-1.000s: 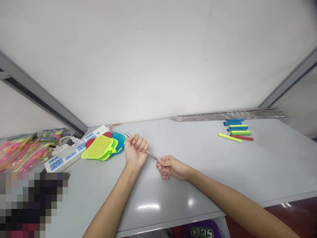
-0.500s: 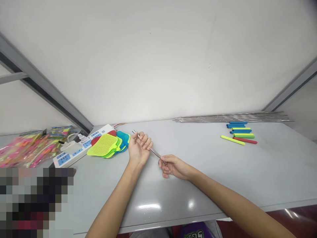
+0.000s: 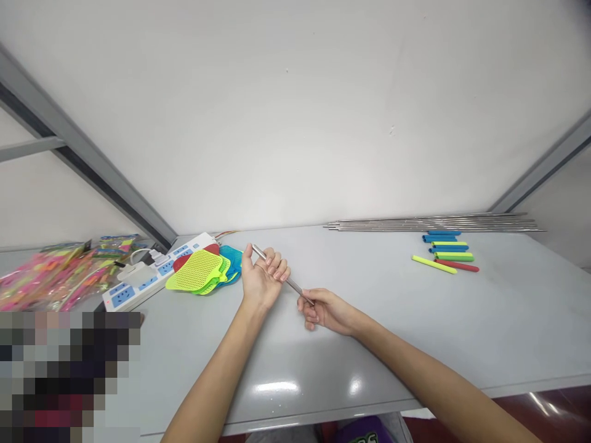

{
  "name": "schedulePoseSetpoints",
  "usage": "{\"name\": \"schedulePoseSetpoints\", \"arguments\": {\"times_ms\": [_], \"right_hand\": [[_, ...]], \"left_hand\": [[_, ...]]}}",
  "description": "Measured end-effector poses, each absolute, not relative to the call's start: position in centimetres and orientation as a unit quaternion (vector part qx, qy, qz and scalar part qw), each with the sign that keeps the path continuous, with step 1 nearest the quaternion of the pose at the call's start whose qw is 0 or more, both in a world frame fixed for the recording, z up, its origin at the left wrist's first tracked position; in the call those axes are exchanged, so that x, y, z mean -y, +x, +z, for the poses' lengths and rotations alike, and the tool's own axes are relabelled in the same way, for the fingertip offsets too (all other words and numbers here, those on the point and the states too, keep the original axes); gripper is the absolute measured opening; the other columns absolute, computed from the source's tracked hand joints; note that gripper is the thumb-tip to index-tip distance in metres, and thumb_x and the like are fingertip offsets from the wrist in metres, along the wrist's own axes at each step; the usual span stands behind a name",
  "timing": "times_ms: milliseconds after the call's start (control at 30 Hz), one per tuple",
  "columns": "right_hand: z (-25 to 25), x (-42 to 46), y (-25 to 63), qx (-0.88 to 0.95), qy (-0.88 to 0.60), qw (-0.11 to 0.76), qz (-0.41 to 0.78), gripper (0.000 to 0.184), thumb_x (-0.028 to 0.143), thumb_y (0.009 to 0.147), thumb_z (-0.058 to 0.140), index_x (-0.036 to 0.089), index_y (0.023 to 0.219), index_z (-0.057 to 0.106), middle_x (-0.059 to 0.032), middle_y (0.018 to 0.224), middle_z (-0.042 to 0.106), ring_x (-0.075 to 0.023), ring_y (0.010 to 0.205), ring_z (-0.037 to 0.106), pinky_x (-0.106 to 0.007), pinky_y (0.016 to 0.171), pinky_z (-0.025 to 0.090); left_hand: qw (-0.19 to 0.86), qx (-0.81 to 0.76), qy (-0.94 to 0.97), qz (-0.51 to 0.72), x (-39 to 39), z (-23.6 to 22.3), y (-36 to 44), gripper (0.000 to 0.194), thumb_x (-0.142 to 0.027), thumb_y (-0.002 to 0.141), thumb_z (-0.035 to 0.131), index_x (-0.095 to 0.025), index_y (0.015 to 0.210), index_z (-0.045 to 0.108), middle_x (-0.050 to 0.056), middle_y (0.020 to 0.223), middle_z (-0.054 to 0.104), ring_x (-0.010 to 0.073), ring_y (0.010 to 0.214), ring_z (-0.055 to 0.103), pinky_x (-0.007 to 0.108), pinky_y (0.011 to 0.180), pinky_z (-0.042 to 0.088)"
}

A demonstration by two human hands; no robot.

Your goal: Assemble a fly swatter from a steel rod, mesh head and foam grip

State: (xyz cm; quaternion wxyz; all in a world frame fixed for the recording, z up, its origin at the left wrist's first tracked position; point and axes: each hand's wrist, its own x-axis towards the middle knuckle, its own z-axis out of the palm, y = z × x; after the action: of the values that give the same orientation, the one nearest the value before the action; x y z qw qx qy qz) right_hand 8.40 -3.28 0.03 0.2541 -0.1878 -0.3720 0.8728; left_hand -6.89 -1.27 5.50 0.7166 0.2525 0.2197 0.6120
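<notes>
A thin stainless steel rod runs diagonally above the table. My left hand wraps its fingers around the rod's upper part, palm turned up, and the far tip sticks out past the hand. My right hand pinches the near end of the rod between thumb and fingers. The short stretch of rod between my hands shows bare. Just left of my left hand lies a stack of plastic fly swatter heads in yellow-green, blue and red.
A white power strip with plugs lies left of the swatters. Pink packaged goods sit further left. A bundle of steel rods and several coloured foam tubes lie on the grey table at the back right.
The view has tilted slightly, shifting everything in the picture. My left fingers curl more tightly around the rod, and both hands keep hold of it.
</notes>
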Motion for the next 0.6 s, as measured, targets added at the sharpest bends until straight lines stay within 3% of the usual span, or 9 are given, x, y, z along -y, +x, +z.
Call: {"name": "schedulePoseSetpoints", "arguments": {"times_ms": [367,500,600], "right_hand": [[1.5,2.5,9.7,0.509,-0.192,0.217,0.811,0.035,0.037,0.079,0.041,0.009,0.077,0.062,0.0014,0.057,0.038,-0.0067,0.05,0.039,-0.024,0.053,0.033],[1.8,2.6,9.7,0.488,-0.197,0.236,0.817,0.03,0.035,0.077,0.046,0.01,0.078,0.063,0.0032,0.054,0.032,-0.0057,0.048,0.033,-0.023,0.05,0.032],[1.6,2.6,9.6,0.463,-0.205,0.239,0.829,0.026,0.033,0.077,0.047,0.012,0.082,0.062,0.0072,0.048,0.022,-0.0032,0.04,0.019,-0.022,0.047,0.029]], "left_hand": [[0.696,-0.28,0.253,0.611,0.6,4.6,-6.3,0.039,-0.051,0.075,0.036,-0.016,0.058,0.04,-0.003,0.051,0.041,0.0075,0.044,0.042,0.023,0.049,0.04],[0.663,-0.314,0.299,0.611,0.6,3.8,-5.5,0.037,-0.051,0.072,0.041,-0.015,0.067,0.048,-0.001,0.063,0.049,0.0068,0.048,0.046,0.022,0.051,0.042],[0.624,-0.375,0.366,0.579,0.7,3.1,-4.9,0.04,-0.051,0.073,0.04,-0.014,0.083,0.054,0.002,0.073,0.052,0.0071,0.053,0.049,0.021,0.054,0.042]]}}
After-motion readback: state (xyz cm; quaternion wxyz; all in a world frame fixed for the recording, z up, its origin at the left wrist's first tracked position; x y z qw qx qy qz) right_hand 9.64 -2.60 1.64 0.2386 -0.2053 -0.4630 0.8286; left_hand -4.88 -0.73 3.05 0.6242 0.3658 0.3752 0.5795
